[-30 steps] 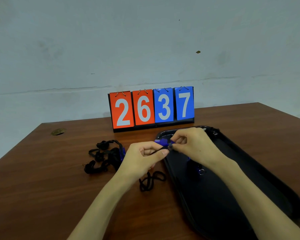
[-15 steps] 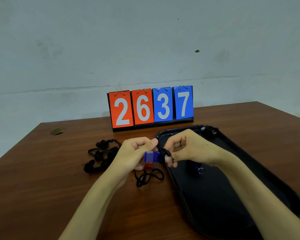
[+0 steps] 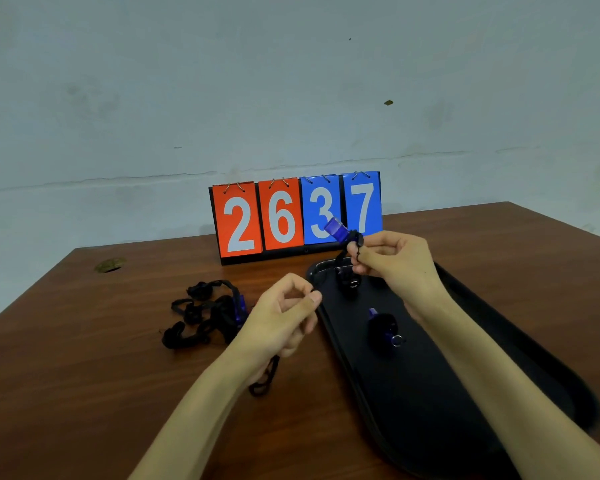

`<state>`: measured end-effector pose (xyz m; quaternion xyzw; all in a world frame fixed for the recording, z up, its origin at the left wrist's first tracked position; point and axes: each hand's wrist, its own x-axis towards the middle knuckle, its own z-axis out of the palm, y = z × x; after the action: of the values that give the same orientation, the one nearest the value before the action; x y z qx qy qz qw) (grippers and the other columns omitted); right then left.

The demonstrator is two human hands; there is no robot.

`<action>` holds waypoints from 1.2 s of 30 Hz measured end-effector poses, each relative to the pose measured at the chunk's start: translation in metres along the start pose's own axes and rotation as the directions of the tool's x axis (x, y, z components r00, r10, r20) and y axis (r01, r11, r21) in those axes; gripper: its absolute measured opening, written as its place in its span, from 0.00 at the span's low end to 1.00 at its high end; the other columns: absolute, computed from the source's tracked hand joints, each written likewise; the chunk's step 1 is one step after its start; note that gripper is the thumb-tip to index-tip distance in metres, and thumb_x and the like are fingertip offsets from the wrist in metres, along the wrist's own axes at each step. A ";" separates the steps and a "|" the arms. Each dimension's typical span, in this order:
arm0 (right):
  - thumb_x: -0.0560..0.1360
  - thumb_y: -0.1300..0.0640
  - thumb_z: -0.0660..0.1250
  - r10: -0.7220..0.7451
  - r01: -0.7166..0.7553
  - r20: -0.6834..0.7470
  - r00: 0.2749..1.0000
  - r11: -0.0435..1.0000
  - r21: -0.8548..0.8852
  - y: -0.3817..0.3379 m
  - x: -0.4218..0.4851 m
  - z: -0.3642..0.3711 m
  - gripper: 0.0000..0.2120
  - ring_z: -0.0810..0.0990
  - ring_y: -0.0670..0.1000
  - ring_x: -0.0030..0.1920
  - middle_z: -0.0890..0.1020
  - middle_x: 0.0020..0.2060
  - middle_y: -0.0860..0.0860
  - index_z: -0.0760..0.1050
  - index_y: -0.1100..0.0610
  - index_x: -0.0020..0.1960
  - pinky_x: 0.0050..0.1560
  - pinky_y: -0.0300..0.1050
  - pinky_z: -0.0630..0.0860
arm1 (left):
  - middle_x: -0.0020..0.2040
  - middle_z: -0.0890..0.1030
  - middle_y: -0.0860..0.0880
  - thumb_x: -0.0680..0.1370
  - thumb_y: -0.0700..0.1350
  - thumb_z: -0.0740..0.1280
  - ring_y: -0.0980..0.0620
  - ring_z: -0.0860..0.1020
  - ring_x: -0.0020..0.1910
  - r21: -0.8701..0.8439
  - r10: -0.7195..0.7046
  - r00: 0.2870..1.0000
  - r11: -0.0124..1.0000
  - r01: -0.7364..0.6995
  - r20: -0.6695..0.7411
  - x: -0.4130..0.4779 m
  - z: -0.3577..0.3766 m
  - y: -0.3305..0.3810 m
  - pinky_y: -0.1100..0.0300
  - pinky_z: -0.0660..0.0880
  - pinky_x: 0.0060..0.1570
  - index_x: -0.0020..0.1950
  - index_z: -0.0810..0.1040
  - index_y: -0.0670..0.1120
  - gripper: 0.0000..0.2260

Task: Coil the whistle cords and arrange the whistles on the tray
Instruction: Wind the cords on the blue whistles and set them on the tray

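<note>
Hole: a small round opening (image 3: pixel 110 265) in the brown surface (image 3: pixel 84 375), far left, well apart from everything else.
Cord pile: a loose tangle of black cords (image 3: pixel 201 313) with a bit of blue whistle showing in it, lying on the surface just left of the left hand.
Left hand: the left hand (image 3: pixel 284 320) hovers over the surface beside the tray's left rim, fingers curled, thumb and forefinger pressed together in a narrow pinch on the cord.
Cord: a black cord (image 3: pixel 264 379) comes out from under the left hand and loops on the surface near the wrist.
Score cards: a flip board (image 3: pixel 295 216) stands at the far edge, reading 2 and 6 in orange, 3 and 7 in blue.
Blue whistle: the blue whistle (image 3: pixel 336 230) is raised above the tray's far end, tilted up to the left in front of the 3 card.
Right hand: the right hand (image 3: pixel 392 261) pinches the blue whistle at its cord end, with black cord looped round the fingertip.
Tray: a long black tray (image 3: pixel 413 410) lies on the right, running from near to far.
Coiled whistles: one wound bundle (image 3: pixel 350 285) at the tray's far end, another (image 3: pixel 381 327) nearer the middle, apart from each other.
</note>
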<state>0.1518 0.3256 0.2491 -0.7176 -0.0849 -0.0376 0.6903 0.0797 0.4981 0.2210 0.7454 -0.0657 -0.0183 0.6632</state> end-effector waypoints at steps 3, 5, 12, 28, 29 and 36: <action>0.70 0.62 0.72 -0.096 0.086 -0.049 0.994 0.979 -0.186 0.004 0.001 0.000 0.04 0.81 0.43 0.33 0.83 0.35 0.51 0.80 0.57 0.45 0.40 0.37 0.79 | 0.31 0.73 0.49 0.79 0.46 0.61 0.55 0.61 0.22 0.051 0.055 0.997 0.997 -0.052 -0.053 0.001 -0.001 -0.002 0.65 0.56 0.20 0.46 0.74 0.40 0.10; 0.70 0.60 0.72 -0.183 0.163 -0.023 0.983 0.919 -0.359 0.008 0.000 0.001 0.05 0.81 0.43 0.34 0.83 0.36 0.50 0.80 0.56 0.46 0.40 0.36 0.78 | 0.30 0.71 0.50 0.79 0.47 0.61 0.56 0.62 0.24 0.054 0.067 0.994 0.997 -0.062 -0.092 0.002 -0.002 -0.003 0.65 0.57 0.22 0.40 0.74 0.43 0.11; 0.71 0.61 0.72 -0.128 0.302 0.313 0.941 0.735 -0.608 0.010 -0.003 0.004 0.05 0.80 0.42 0.36 0.83 0.37 0.48 0.80 0.55 0.45 0.40 0.34 0.77 | 0.24 0.67 0.52 0.75 0.54 0.62 0.57 0.64 0.23 0.098 0.117 0.968 0.990 -0.097 -0.222 0.005 -0.010 -0.003 0.68 0.65 0.26 0.30 0.69 0.45 0.18; 0.71 0.67 0.69 0.088 0.194 0.751 0.654 0.940 -0.279 -0.009 -0.018 0.000 0.06 0.80 0.44 0.33 0.82 0.33 0.49 0.79 0.57 0.41 0.39 0.35 0.77 | 0.24 0.73 0.55 0.72 0.54 0.65 0.61 0.70 0.26 0.267 0.272 0.943 0.939 -0.216 -0.192 0.004 -0.009 -0.001 0.69 0.71 0.31 0.30 0.73 0.48 0.14; 0.72 0.67 0.68 0.066 0.181 0.747 0.662 0.953 -0.244 -0.009 -0.018 -0.001 0.06 0.80 0.44 0.33 0.83 0.33 0.49 0.79 0.58 0.42 0.39 0.35 0.77 | 0.24 0.72 0.54 0.73 0.54 0.64 0.59 0.70 0.24 0.240 0.230 0.953 0.954 -0.181 -0.196 0.005 -0.008 0.000 0.66 0.70 0.29 0.30 0.72 0.47 0.15; 0.73 0.67 0.66 -0.047 0.123 0.583 0.811 0.988 -0.092 -0.009 -0.015 0.000 0.09 0.81 0.46 0.35 0.82 0.32 0.50 0.79 0.55 0.39 0.40 0.36 0.78 | 0.21 0.67 0.49 0.81 0.51 0.55 0.57 0.60 0.16 0.020 0.049 0.989 0.999 -0.047 -0.138 0.004 0.006 -0.007 0.66 0.57 0.17 0.36 0.75 0.40 0.20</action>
<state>0.1353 0.3248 0.2552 -0.7325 -0.3201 0.1461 0.5828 0.0836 0.4926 0.2136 0.7487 -0.0376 0.0499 0.6600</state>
